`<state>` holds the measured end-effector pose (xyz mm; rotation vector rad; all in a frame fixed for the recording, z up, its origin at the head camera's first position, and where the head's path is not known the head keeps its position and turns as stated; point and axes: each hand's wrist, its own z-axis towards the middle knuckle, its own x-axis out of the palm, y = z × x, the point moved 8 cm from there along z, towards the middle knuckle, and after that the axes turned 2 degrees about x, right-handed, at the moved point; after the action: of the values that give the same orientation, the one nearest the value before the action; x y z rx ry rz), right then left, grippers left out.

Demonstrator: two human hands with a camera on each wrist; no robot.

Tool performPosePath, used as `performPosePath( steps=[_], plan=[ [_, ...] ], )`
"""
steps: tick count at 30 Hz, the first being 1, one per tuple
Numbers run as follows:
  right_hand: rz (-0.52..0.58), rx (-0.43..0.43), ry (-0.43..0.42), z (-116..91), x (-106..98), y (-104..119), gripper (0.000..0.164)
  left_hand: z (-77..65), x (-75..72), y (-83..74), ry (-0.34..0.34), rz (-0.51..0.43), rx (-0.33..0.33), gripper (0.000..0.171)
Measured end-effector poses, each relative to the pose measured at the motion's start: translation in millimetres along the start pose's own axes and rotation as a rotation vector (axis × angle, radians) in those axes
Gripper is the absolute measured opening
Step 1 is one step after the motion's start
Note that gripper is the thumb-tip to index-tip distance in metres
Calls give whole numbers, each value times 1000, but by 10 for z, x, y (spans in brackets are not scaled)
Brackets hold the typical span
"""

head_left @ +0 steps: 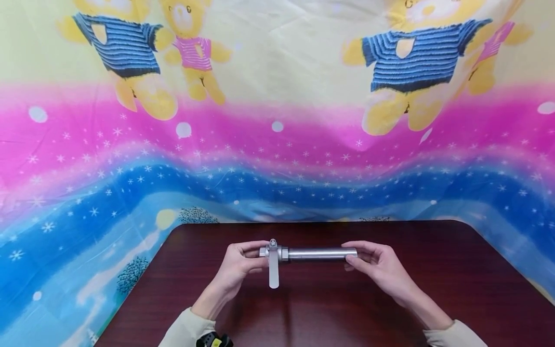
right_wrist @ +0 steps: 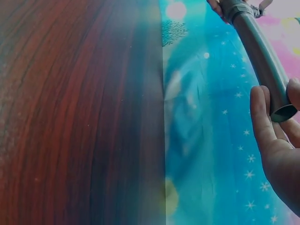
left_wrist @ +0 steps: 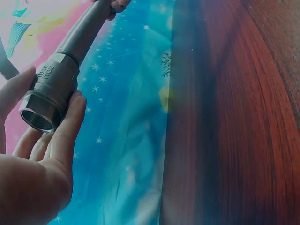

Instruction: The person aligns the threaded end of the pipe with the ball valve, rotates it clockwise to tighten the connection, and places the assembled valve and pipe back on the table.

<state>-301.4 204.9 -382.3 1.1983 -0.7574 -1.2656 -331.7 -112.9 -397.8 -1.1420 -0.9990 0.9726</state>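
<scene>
A silver ball valve (head_left: 271, 252) with a flat lever handle (head_left: 273, 274) is joined to a straight metal pipe (head_left: 318, 254). My left hand (head_left: 237, 266) grips the valve at its hexagonal end, thumb on one side and fingers on the other. In the left wrist view the threaded opening of the valve (left_wrist: 44, 101) faces my palm. At the far end, my right hand (head_left: 379, 265) holds the pipe between thumb and fingers. The open pipe end shows in the right wrist view, beside the fingers (right_wrist: 259, 110). Valve and pipe lie level, held above the table, the lever pointing toward me.
Below the hands is a dark reddish wooden table (head_left: 334, 308) with rounded far corners. A cloth backdrop (head_left: 277, 159) printed with bears and snowflakes hangs behind and along the sides. A black strap with a yellow mark (head_left: 214, 340) sits at the left sleeve.
</scene>
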Motion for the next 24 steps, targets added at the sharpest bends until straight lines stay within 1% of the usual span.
performPosePath(
  steps=[6,8,12,17,19,24],
  plan=[
    [65,-49,37,0,5,37,46,11,10,-15,-1,3,6,51],
    [56,-50,39,7,4,38,43,20,12,-15,-2,4,4,51],
    [30,-22,32,10,4,10,38,16,18,-32,-3,3,13,50],
    [67,-55,49,-22,-1,-2,42,20,50,-40,21,26,29,49],
    [75,-51,44,-27,-10,-16,42,18,54,-39,22,32,29,49],
    [46,-30,31,-13,-14,-28,36,0,34,-15,2,20,10,50]
  ],
)
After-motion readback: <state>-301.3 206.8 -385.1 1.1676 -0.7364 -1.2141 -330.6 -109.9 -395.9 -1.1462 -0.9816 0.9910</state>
